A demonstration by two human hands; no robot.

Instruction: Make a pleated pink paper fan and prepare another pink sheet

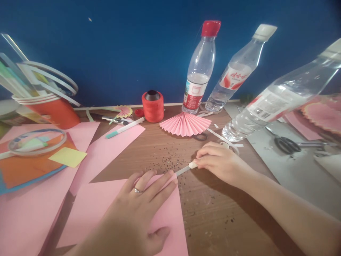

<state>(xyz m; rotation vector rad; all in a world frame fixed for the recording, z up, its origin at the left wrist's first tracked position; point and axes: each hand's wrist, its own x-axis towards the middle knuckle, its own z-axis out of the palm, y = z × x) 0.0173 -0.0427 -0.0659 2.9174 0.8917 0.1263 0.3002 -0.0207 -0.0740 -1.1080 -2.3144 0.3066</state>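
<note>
My left hand (144, 199) lies flat with its fingers apart on a sheet of pink paper (98, 206), near the upper right corner; one finger wears a ring. My right hand (218, 161) is closed around a slim white utility knife (193, 164). Its grey blade points left and meets the paper's corner by my left fingertips; whether it lies under the sheet I cannot tell. Most of the handle is hidden by my fingers. Beyond my hands, a pleated pink paper fan (185, 124) rests on the brown table (213, 220), partly covering a dark scissor handle (200, 136).
Three water bottles, red-capped (198, 67), white-capped (237, 71) and large (279, 96), stand at the back and right. A red thread spool (152, 108), a marker (125, 128) and a red cup (53, 112) are behind. Black scissors (287, 145) lie right. Dark specks dot the table.
</note>
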